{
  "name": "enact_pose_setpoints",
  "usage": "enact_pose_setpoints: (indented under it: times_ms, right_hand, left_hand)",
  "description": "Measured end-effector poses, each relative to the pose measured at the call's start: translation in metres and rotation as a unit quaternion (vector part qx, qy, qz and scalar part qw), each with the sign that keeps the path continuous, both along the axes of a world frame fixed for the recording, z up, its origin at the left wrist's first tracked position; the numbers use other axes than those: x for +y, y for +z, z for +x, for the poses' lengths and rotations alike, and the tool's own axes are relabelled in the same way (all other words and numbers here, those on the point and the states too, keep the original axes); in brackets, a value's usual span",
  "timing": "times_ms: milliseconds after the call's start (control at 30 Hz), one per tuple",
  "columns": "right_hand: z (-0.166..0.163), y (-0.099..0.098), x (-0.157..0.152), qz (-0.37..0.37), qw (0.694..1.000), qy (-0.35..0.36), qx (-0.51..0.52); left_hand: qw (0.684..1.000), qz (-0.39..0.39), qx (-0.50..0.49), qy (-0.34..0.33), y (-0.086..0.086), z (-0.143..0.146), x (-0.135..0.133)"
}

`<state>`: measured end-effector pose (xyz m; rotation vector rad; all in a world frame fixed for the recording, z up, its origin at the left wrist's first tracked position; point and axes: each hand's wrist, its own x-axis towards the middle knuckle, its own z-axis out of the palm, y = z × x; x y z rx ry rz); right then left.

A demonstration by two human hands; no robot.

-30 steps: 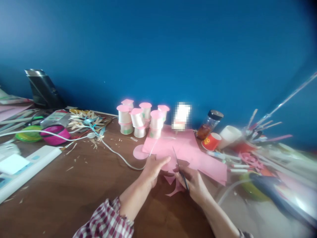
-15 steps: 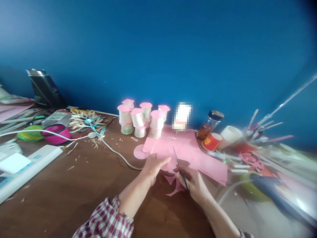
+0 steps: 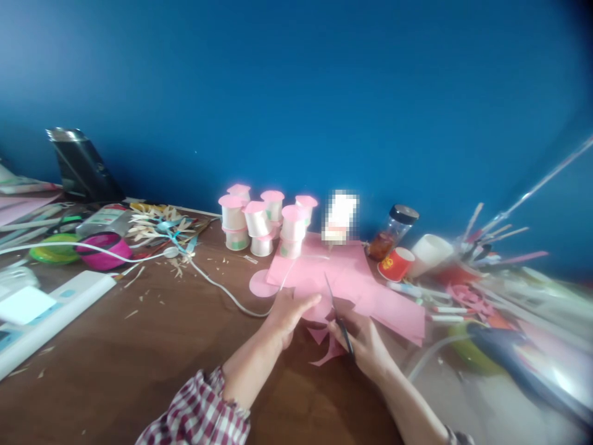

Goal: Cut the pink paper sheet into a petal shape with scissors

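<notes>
My left hand (image 3: pixel 288 314) pinches a small piece of pink paper (image 3: pixel 315 309) just above the brown table. Closed on a pair of scissors (image 3: pixel 337 315), my right hand (image 3: pixel 365 345) points the blades up and away, their edge at the paper piece. Pink offcuts (image 3: pixel 328 355) lie on the table below my hands. Larger pink sheets (image 3: pixel 361 284) spread out behind them, and a pink paper disc (image 3: pixel 262 283) lies to their left.
Several pink-topped ribbon spools (image 3: pixel 259 219) stand by the blue wall. A jar (image 3: pixel 391 232), a red paper cup (image 3: pixel 395 264), pens and blurred clutter fill the right. A white cable (image 3: pixel 217 287), straw scraps, pink and green bowls (image 3: pixel 99 250) and a white box (image 3: pixel 41 315) lie left.
Almost nothing differs. My hands, the paper and the scissors stay in nearly the same place; the view shifts very slightly.
</notes>
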<state>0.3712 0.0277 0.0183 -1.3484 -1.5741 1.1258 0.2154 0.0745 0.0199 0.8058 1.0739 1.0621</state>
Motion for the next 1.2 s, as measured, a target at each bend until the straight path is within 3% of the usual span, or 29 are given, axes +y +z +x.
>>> enact_pose_setpoints:
  times_ms: [567, 1200]
  right_hand:
    - [0.002, 0.004, 0.0, -0.005, 1.0, 0.006, -0.003]
    - [0.008, -0.007, 0.0, -0.03, 0.999, 0.003, 0.012]
  left_hand:
    - [1.0, 0.0, -0.002, -0.025, -0.003, -0.002, 0.002]
    - [0.999, 0.004, -0.017, -0.039, -0.007, -0.007, 0.007]
